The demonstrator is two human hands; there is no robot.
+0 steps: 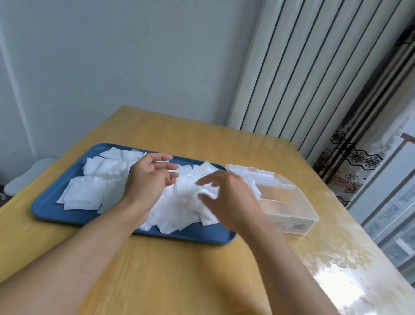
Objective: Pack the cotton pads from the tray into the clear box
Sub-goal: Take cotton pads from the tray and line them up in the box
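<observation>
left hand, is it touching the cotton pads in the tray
Cannot tell. In the head view the left hand hovers open over the cotton pads on the blue tray, but no gap or contact shows plainly from this angle.

Both bare forearms are reaching from the near edge toward the far side, converging slightly. The left hand (149, 180) is hovering palm turned inward to the right, fingers loosely extended and parted, holding nothing. The right hand (228, 199) is lying palm down just right of it, blurred, fingers spread and bent downward; whether they are pinching anything cannot be told.
</observation>
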